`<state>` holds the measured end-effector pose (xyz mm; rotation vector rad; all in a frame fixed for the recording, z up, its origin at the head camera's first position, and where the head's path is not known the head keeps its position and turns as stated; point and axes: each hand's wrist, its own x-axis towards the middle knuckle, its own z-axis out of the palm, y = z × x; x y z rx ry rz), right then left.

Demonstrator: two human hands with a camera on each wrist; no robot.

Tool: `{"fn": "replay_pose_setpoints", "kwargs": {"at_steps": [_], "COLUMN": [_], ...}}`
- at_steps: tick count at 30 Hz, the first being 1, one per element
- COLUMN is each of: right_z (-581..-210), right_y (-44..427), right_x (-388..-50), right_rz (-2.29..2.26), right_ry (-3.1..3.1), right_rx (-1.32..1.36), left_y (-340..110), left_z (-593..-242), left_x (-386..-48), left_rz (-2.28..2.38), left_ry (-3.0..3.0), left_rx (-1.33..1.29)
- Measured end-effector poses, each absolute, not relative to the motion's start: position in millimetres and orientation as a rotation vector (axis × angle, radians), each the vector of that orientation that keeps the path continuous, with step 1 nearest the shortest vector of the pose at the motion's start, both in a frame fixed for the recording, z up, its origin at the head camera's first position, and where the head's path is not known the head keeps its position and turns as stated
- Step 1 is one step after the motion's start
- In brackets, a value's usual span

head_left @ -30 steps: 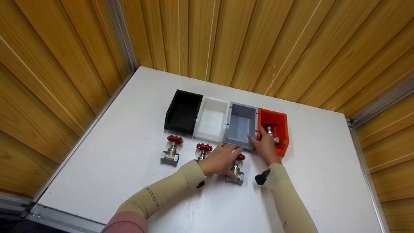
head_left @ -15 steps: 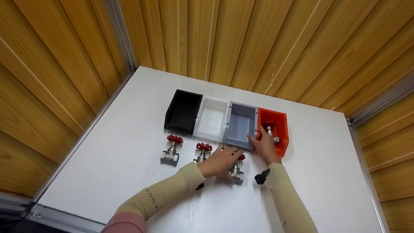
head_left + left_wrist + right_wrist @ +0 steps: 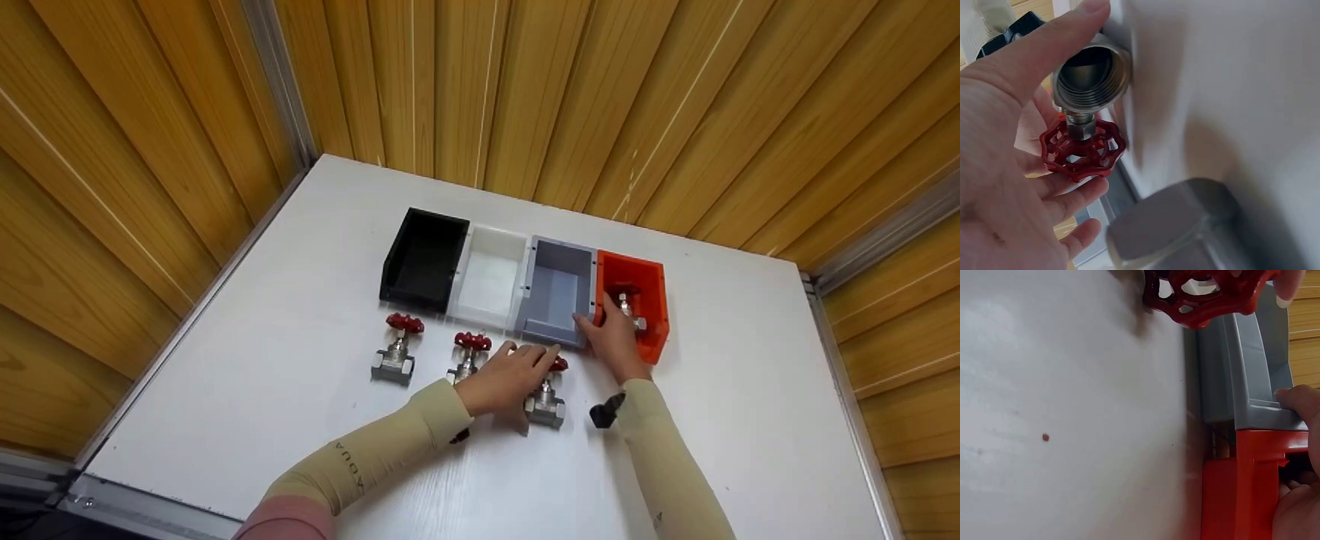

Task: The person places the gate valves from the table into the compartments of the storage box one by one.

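Observation:
My left hand (image 3: 499, 382) reaches over the rightmost table valve (image 3: 546, 409), fingers by its red handwheel and thumb off to the left. The left wrist view shows loosely bent fingers (image 3: 1081, 197) behind the handwheel (image 3: 1082, 147); whether they touch it is unclear. My right hand (image 3: 619, 341) pinches the adjoining walls of the grey bin (image 3: 551, 330) and orange bin (image 3: 654, 349), thumb (image 3: 1297, 398) inside the grey one and fingers inside the orange one. Another valve (image 3: 639, 323) lies in the orange bin, partly hidden by that hand.
A white bin (image 3: 491, 281) and a black bin (image 3: 420, 300) continue the row to the left. In front of them, two more valves with red handwheels lie on the white table, one at left (image 3: 393, 364) and one in the middle (image 3: 472, 341), partly covered by my left hand.
My left thumb has moved left, away from the valve body, and its fingers have drawn back slightly from the grey bin. The right hand keeps its place on the bin walls.

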<state>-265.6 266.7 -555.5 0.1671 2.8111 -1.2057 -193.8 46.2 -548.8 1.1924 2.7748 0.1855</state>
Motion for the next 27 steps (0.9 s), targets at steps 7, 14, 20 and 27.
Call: {"fn": "replay_pose_setpoints", "kwargs": {"at_steps": [7,14,20,27], "right_z": [-554.9,-555.8,-557.0,-556.9], "right_y": [266.3,266.5,266.2,264.6], "right_x": [-265.6,-265.7,-266.0,-265.7], "right_rz": [-1.192,-1.179,-1.193,-1.189], "right_ry": [2.815,2.839,2.839,2.830], "right_rx": [0.178,0.175,0.165,0.201], "left_y": [45.4,48.5,50.1,51.5], "left_z": [-551.5,-551.6,-551.8,-555.2], "left_x": [-192.0,-193.9,-195.0,-194.9], "left_rz": [0.151,0.100,0.070,0.034], "left_ry": [2.801,2.824,2.860,2.925], "left_rx": [1.191,1.212,1.258,1.319]}}
